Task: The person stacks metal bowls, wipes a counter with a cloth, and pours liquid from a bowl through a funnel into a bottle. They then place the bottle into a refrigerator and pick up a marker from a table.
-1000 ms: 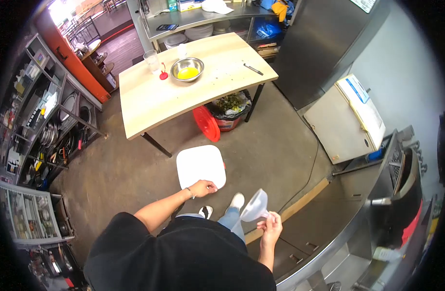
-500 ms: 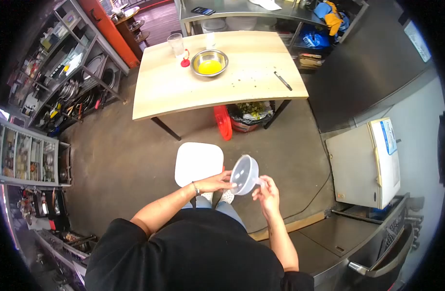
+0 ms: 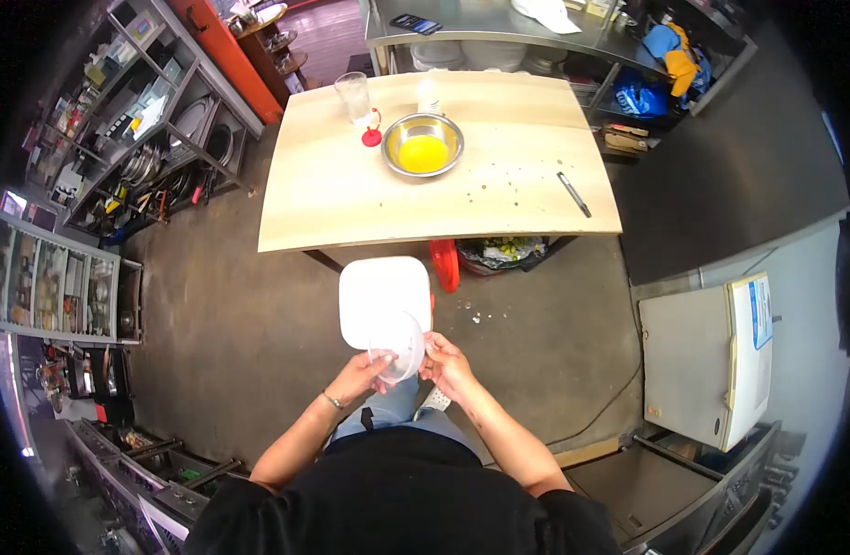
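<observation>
A clear plastic container point(image 3: 402, 356) is held over the near edge of a white square stool point(image 3: 378, 294). My left hand point(image 3: 363, 374) grips its left side with the fingers closed on the rim. At its right side my right hand point(image 3: 447, 366) pinches the edge. On the wooden table point(image 3: 323, 203) stands a steel bowl point(image 3: 388, 153) with yellow liquid point(image 3: 423, 154) inside. A clear cup point(image 3: 353, 95), a small red item point(image 3: 372, 137) and a white container point(image 3: 429, 95) are near the bowl. A black pen point(image 3: 574, 195) lies at the right.
Under the table are a red lid point(image 3: 445, 266) and a lined bin point(image 3: 501, 252). A steel counter point(image 3: 490, 28) stands behind, shelves point(image 3: 170, 120) at the left, and a white chest freezer point(image 3: 688, 361) at the right. A cable point(image 3: 610, 402) lies on the floor.
Both hands and the clear container have moved left, now overlapping the stool. The table and stool appear closer as the view has shifted.
</observation>
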The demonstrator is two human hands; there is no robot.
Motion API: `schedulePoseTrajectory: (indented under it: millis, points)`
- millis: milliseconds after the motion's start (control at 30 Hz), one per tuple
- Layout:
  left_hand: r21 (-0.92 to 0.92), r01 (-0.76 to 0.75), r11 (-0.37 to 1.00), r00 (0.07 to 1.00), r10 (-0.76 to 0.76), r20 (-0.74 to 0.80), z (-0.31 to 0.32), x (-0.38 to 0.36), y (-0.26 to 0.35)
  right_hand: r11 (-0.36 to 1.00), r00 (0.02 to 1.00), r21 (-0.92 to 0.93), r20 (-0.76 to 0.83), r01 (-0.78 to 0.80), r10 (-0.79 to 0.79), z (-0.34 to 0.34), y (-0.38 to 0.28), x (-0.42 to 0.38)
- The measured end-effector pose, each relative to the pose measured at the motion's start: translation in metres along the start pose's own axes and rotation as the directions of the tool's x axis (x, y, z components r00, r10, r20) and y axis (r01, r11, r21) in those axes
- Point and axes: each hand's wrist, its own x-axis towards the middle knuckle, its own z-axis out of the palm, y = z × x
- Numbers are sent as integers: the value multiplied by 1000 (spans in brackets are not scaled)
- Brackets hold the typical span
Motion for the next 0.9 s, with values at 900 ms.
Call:
schedulePoseTrajectory:
  millis: [900]
  points:
    - [-93,-503,859,853,476,-214,-58,228,401,807,957,-577,-141,128,-253,-29,-274,176]
